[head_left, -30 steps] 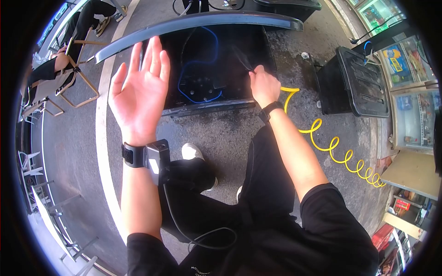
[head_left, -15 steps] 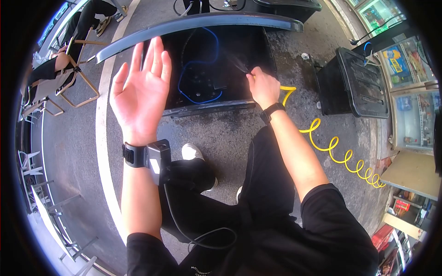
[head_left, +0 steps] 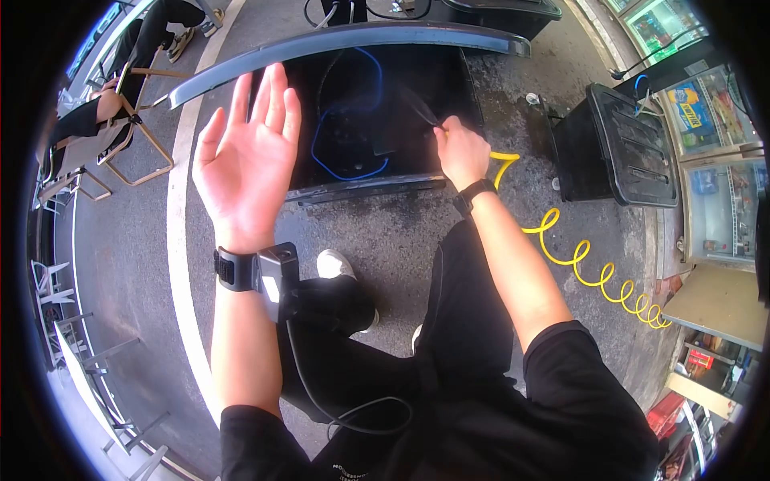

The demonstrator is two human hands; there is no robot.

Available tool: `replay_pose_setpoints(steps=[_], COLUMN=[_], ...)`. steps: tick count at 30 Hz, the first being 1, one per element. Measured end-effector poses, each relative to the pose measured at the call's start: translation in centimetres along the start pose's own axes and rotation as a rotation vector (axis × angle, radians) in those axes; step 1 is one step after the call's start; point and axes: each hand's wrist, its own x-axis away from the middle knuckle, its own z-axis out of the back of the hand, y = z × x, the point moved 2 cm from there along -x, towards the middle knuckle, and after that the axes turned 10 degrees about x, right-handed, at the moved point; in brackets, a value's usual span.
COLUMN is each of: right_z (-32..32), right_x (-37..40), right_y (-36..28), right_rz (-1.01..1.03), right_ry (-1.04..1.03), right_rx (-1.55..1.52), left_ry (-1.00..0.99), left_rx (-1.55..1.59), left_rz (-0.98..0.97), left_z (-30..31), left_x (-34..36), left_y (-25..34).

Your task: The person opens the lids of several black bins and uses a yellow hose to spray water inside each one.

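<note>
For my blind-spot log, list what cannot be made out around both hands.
Head view:
- The tool in the right hand: fingers cover its body; its thin tip is blurred.
- The yellow hose: the near end hides behind the right wrist.
- The black case: inside too dark to name parts; the left hand covers its left edge.

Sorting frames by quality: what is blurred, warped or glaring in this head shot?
Head view: fisheye bends the grey panel into an arc, with black corners; the nozzle in the right hand is smeared by motion blur; the open left hand is sharp; daylight even, no harsh glare.
</note>
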Motion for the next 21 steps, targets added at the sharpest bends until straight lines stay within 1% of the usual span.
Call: replay_pose_setpoints(steps=[21], right_z=[0.12], right_x=[-0.02], right_y=[-0.1], right_rz=[-0.018], right_ry=[-0.023], right_rx=[0.017], left_ry=[0.0], left_rx=[0.009], left_rz=[0.011], left_z=[-0.14], left_x=[0.07], left_y=[-0.08])
